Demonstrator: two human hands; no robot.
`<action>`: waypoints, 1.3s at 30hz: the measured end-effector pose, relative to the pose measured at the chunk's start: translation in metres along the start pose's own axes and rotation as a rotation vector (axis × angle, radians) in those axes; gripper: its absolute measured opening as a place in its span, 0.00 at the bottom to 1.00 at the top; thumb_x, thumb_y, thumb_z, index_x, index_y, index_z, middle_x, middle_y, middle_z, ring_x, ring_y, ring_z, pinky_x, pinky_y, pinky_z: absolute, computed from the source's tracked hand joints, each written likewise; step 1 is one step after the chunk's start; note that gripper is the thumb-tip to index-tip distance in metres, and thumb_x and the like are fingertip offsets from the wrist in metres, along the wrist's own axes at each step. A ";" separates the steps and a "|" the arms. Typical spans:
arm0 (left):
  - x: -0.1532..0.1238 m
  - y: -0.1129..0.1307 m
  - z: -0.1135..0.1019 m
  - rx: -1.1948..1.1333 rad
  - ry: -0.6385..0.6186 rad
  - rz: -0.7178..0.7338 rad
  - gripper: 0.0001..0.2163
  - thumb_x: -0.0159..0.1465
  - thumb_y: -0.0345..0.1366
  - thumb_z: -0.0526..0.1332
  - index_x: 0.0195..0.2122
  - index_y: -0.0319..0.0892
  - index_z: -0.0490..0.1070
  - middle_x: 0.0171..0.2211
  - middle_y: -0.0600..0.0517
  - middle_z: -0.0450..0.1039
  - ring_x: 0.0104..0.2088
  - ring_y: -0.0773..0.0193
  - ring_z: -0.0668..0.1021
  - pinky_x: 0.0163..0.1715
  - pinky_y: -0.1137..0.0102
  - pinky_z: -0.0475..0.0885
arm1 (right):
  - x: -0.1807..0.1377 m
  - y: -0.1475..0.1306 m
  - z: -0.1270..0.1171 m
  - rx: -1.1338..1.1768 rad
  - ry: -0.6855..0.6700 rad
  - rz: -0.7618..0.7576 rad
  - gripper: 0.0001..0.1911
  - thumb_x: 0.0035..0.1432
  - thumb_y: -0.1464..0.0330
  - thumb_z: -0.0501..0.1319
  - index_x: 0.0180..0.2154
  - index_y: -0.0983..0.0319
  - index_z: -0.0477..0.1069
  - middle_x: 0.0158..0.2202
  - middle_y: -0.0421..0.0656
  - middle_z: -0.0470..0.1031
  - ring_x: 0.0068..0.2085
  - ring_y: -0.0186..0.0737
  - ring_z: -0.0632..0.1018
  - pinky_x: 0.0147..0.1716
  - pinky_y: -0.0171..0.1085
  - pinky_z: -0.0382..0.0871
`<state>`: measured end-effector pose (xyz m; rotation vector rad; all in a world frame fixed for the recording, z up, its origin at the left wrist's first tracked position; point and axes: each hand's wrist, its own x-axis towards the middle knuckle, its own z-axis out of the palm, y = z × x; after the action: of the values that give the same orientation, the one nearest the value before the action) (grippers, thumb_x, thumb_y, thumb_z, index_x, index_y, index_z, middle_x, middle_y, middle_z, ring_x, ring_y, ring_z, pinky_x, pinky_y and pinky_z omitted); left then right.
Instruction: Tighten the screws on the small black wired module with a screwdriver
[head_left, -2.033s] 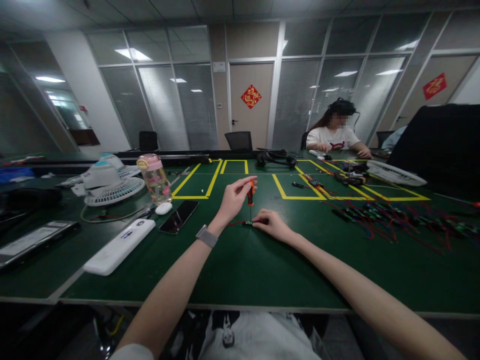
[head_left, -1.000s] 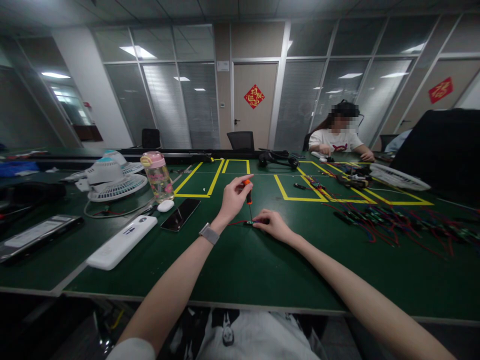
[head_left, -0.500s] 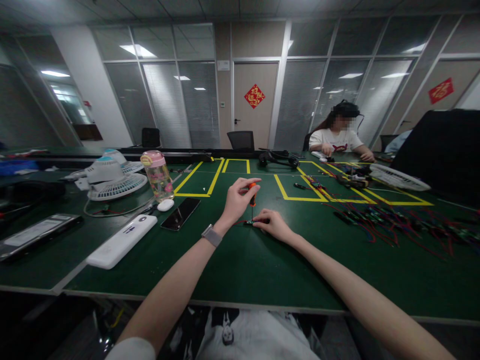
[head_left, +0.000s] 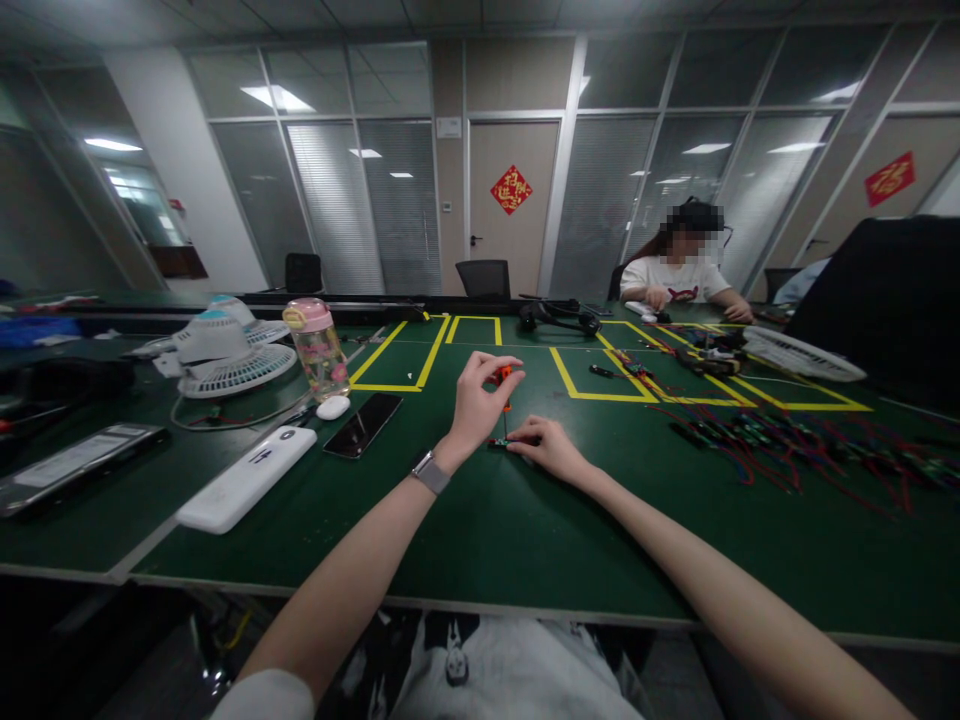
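Upright over the table, an orange-handled screwdriver [head_left: 507, 404] is held by my left hand [head_left: 480, 395], its fingers and thumb closed around the handle. The thin shaft points down to a small green circuit board [head_left: 497, 442] lying on the green tabletop [head_left: 480, 540]. My right hand [head_left: 551, 448] rests on the table beside it, thumb and fingertips pinching the board's right end. Whether the screwdriver's tip sits in a screw is too small to tell.
Wired circuit boards [head_left: 780, 445] lie heaped on the right. A phone [head_left: 364, 424], a white case [head_left: 247, 480], a pink-lidded bottle [head_left: 316, 350] and a fan [head_left: 236, 370] stand left. Across the table sits another person [head_left: 675, 275]. Yellow tape [head_left: 607, 398] marks the tabletop.
The view has shifted very slightly. My left hand's fingers have turned a little around the screwdriver handle; my right hand keeps its place on the board.
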<state>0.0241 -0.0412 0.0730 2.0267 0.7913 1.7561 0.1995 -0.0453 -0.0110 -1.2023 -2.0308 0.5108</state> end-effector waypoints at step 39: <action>0.002 -0.009 -0.004 0.017 -0.012 0.017 0.12 0.73 0.36 0.58 0.53 0.44 0.78 0.44 0.48 0.79 0.41 0.61 0.80 0.43 0.68 0.76 | -0.002 0.000 -0.004 -0.014 -0.043 0.000 0.09 0.60 0.70 0.69 0.43 0.60 0.85 0.35 0.45 0.76 0.33 0.39 0.76 0.39 0.38 0.72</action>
<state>0.0189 -0.0334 0.0701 2.0585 0.7905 1.7504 0.2033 -0.0469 -0.0094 -1.2091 -2.0739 0.5282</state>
